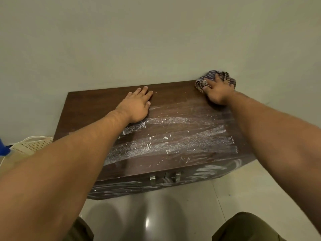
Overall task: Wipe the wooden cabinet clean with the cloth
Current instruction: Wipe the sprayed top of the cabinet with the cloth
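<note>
A dark wooden cabinet (97, 101) stands against the wall, its top streaked with white dust and flecks across the middle and right. The back left strip looks clean. My right hand (217, 92) presses a crumpled checked cloth (216, 77) onto the back right corner of the top. My left hand (137, 106) lies flat, fingers apart, on the top near the back, left of centre. The cabinet front shows two metal handles (165, 178) and white smears.
A plain wall rises right behind the cabinet. A cream perforated basket (33, 145) and something blue (3, 148) sit on the floor to the left. Glossy tiled floor (173, 214) lies in front, with my knees at the bottom edge.
</note>
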